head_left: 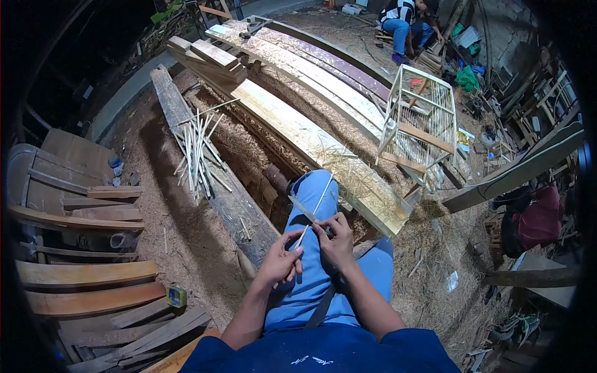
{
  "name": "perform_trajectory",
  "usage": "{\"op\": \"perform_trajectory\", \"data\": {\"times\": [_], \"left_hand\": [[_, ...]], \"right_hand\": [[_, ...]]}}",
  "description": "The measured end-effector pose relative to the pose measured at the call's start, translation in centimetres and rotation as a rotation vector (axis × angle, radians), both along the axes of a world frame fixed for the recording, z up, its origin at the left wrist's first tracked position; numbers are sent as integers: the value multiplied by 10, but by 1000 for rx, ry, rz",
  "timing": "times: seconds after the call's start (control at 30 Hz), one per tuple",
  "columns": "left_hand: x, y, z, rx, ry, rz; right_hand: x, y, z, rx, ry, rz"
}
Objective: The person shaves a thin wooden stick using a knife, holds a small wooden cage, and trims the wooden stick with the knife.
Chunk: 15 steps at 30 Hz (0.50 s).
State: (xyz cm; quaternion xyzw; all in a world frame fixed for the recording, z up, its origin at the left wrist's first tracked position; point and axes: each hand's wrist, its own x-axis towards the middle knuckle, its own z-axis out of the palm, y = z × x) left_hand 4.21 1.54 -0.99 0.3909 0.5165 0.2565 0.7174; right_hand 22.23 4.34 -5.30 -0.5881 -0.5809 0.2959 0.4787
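Observation:
Over my raised knee, my left hand (281,260) pinches the lower end of a thin bamboo stick (321,200). The stick slants up and away across the blue jeans. My right hand (336,241) is closed around a knife, its narrow blade (302,209) pointing up and left from the fingers and meeting the stick close to the fingertips. The knife's handle is hidden in the palm. Left of the knee, a loose pile of similar thin sticks (198,149) lies across a weathered plank (239,214).
A long pale board (286,121) with shavings runs ahead of my knee. To its right stands a slatted wooden cage frame (418,127). Curved wood pieces (87,272) and a tape measure (176,297) are at left. Another person (407,28) crouches at the back right.

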Motion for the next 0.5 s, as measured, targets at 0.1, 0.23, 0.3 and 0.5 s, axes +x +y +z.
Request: {"op": "perform_trajectory", "data": {"times": [0.1,0.23,0.3,0.5], "left_hand": [[3,2,7,-6,23,12],[3,2,6,1,52,15],[4,2,6,8,45,18],[6,4,6,24,138,-3]], "right_hand": [[1,0,-2,8,10,12],[0,0,2,-24,28,7],[1,0,1,-1,38,24],[3,-2,-2,46,33,77]]}}
